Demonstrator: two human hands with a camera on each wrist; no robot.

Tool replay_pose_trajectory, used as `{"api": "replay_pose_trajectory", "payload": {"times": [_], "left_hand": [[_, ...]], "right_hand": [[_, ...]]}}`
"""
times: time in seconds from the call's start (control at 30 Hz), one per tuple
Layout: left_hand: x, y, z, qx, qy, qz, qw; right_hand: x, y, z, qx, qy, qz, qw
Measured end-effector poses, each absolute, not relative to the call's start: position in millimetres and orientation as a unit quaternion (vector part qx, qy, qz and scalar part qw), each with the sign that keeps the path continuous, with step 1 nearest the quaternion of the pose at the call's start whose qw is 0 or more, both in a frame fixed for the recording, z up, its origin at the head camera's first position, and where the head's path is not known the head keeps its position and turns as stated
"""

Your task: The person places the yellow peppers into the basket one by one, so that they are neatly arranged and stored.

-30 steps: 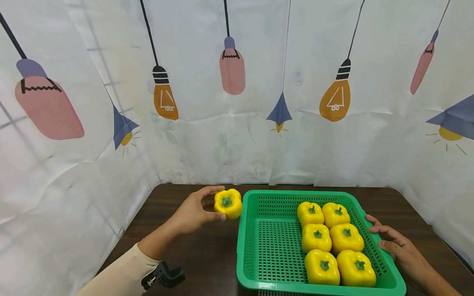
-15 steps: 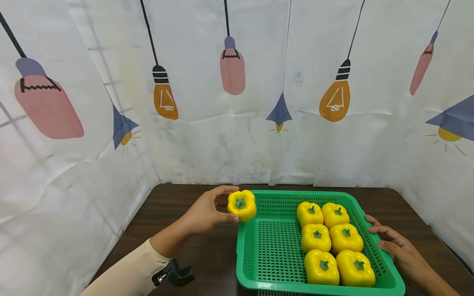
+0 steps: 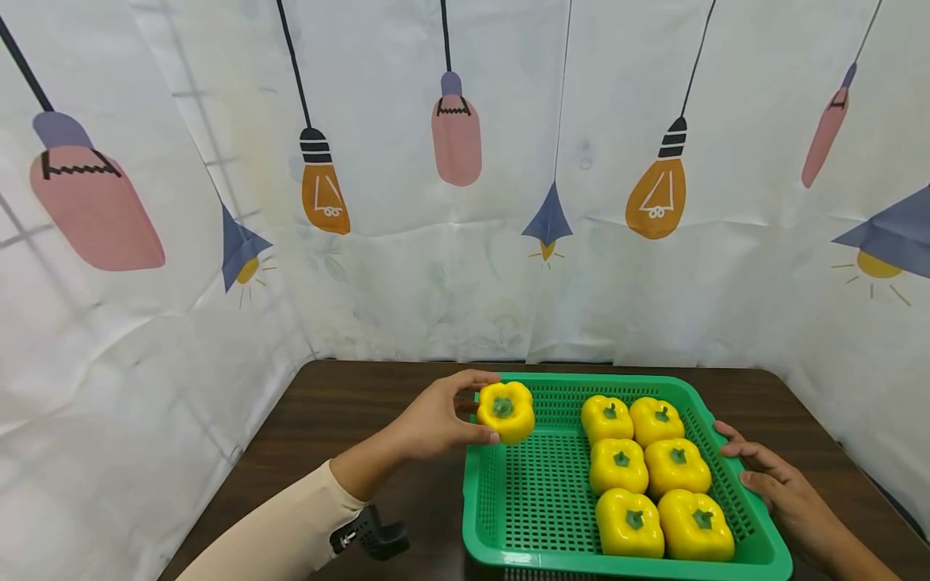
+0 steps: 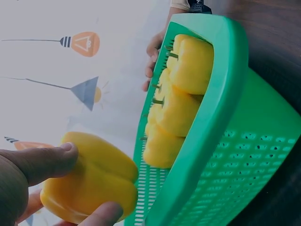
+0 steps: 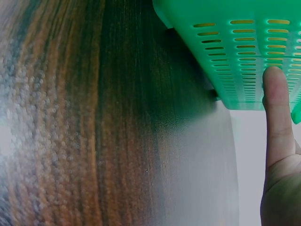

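Note:
A yellow bell pepper (image 3: 506,412) with a green stem is held by my left hand (image 3: 439,420), thumb on the near side and fingers on the far side. It overlaps the left rim of the green basket (image 3: 475,504) in the head view. The left wrist view shows that bell pepper (image 4: 91,179) between thumb and fingertips beside the basket (image 4: 225,89). At the right side, my right hand (image 3: 788,488) rests against the basket's rim. One straight finger (image 5: 276,113) lies along the perforated outer wall (image 5: 242,52) in the right wrist view.
Several yellow bell peppers (image 3: 679,466) stand in two columns on the basket's right side, stems up. The basket's bare perforated floor (image 3: 548,492) shows left of them. The basket is on a dark wooden table (image 3: 291,452), with a lamp-printed curtain (image 3: 450,282) behind.
My left hand has carried the bell pepper rightwards, from left of the basket to over its left rim. My right hand stays at the basket's right rim.

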State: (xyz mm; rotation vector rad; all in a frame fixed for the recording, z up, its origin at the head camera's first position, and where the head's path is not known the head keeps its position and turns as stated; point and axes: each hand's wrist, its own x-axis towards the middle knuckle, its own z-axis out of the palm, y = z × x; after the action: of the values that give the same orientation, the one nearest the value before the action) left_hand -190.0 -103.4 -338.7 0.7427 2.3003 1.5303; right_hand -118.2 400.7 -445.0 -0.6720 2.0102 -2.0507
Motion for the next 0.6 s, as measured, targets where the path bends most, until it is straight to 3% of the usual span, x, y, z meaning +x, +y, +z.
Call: {"api": "replay_pose_trajectory", "payload": {"times": [0.6], "left_hand": [[-200.1, -71.5, -355.9, 0.277, 0.816, 0.478, 0.170]], "right_hand": [[-120.6, 402.4, -448.8, -0.244, 0.672, -0.694, 0.088]]}}
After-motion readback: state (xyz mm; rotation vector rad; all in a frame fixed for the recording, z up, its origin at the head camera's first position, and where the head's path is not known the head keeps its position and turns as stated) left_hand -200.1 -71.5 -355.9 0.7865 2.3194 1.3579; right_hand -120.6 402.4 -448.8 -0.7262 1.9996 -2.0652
